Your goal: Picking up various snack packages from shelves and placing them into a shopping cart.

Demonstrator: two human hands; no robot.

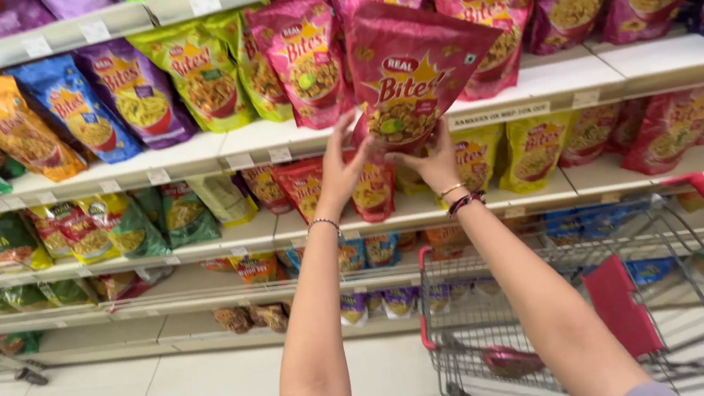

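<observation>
The glossy pink foil snack pouch (413, 74) stands upright, its long axis vertical, directly above both hands. The left hand (339, 169) and right hand (436, 163) pinch its bottom corners, fingers partly closed. White shelf (562, 78) lies behind; red wire cart (548, 308) sits below the right hand.

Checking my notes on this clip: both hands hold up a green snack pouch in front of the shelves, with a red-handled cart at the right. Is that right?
Not quite: the pouch is pink, not green, as the head view shows. Both hands, left and right, hold it before the shelves, the cart at right.
</observation>
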